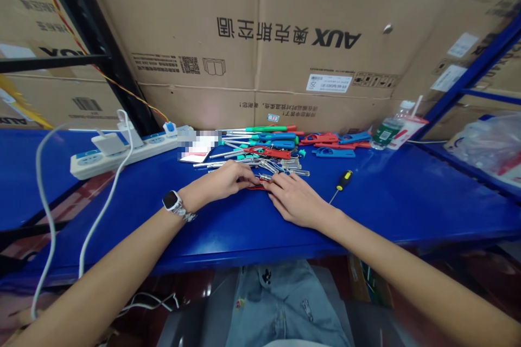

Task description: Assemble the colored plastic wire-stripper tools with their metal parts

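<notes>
"Where did the red piece (256, 187) lie relative to the grip?"

"It lay between the fingertips of the 2 hands; the left hand (235, 179) met it from the left, the right hand (297, 199) from the right; a red edge showed just below the fingertips, and the rest was covered; whether it touched the blue table (220, 236) could not be told."

"Were the fingers clamped on it?"

"That could not be told either; the left thumb and forefinger sat close together at its left part, but whatever was between them was too small to make out; the right fingers curled over its other end, and the thumb there was hidden."

"What lay around the hands?"

"Just beyond the fingertips were clear-handled tools (300, 172); behind them lay long tools with green handles (271, 129); farther right, red and blue pieces (336, 153) were heaped; a yellow-and-black screwdriver (345, 180) lay apart, right of the right hand."

"And toward the edges?"

"A white power strip (158, 146) sat at the left; a bottle (386, 133) and a white cup (409, 131) stood at the back right; a carton (285, 65) rose behind everything."
</notes>
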`<state>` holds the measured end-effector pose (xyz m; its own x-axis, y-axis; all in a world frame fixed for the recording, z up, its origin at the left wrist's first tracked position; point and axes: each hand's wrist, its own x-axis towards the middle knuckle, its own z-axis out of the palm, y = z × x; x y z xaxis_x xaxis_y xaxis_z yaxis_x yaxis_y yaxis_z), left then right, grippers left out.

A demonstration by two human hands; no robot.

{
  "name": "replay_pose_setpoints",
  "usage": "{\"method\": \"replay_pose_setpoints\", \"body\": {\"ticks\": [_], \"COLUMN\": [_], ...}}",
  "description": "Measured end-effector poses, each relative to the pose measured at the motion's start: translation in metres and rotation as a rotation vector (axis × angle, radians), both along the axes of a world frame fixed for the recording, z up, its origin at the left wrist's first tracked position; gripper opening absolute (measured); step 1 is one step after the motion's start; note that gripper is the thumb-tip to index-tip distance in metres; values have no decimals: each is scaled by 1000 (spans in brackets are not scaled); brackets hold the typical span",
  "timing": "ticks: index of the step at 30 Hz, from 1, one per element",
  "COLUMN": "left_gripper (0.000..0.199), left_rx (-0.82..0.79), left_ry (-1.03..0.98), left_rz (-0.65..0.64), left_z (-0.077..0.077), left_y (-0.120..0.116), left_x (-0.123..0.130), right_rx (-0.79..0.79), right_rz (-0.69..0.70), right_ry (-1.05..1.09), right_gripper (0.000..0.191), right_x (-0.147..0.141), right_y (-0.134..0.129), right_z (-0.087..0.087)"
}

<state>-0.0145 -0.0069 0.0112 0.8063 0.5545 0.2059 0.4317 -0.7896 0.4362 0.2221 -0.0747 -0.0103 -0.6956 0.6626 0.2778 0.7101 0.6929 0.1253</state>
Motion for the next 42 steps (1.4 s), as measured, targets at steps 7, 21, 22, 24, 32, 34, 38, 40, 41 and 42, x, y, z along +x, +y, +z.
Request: {"method": "replay_pose_setpoints", "body": {"ticks": [7,21,22,24,32,34,38,40,41,42], "left_gripper": [18,18,19,19,20,21,23,24,24,25], "left_rx": [-116,-185,-190,-188,-134,-97,-21,10,23,32], "left_ry": [-81,-108,-113,-118,-69,-54,-9,15,23,30], "left_rz": [5,4,-3,-17,-38,-58,-91,-95,-94,-91], "left_z": [-3,1,1,0,-2,-3,-3,-4,-4,-5], "left_y": [6,7,7,8,8,8,6,4,4,3], "left_x": [-3,-8,-9,-10,-7,-6,-2,-1,0,1], "right_rx": [37,-39,-51,-73,-123,-151,-263,-293,-290,-279], "right_rz": [7,26,24,22,40,50,68,73,87,105], "right_ry": [-34,75,102,143,158,198,360,423,435,432], "right_gripper": [40,43,43,43,36,34,32,36,38,37], "right_x": [0,4,5,6,6,6,7,8,9,9], "right_y": [0,2,2,2,3,4,6,8,8,8], "right_z": [-1,-3,-4,-5,-3,-4,-5,-6,-7,-7]}}
